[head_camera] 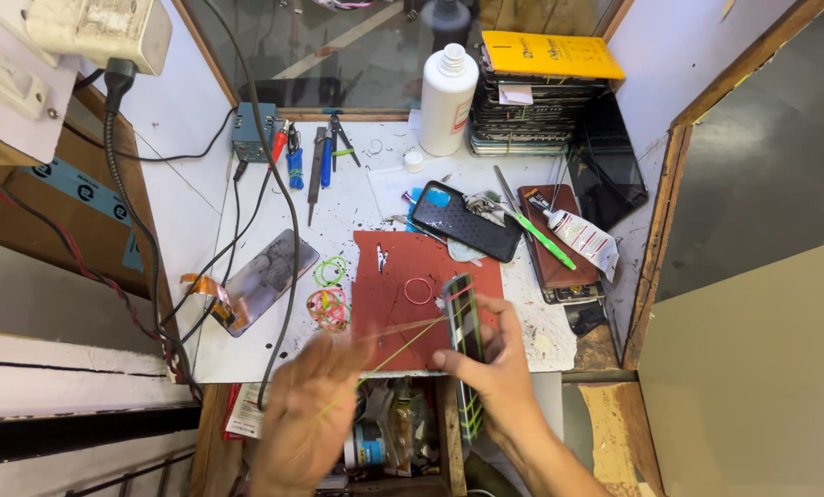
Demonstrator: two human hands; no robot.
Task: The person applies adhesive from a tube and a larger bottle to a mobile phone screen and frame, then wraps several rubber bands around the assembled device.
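one phone (pixel 464 350) is gripped edge-on by the right hand (pixel 490 368) at the desk's (pixel 246 354) front edge; one rubber band (pixel 403 336) is stretched by the blurred left hand (pixel 306 410), its grip unreadable.

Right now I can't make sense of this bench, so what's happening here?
A person's right hand holds a phone on edge above a red mat, already wrapped in rubber bands. The blurred left hand pulls a band stretched from it. Loose bands lie beside the mat on the white table.
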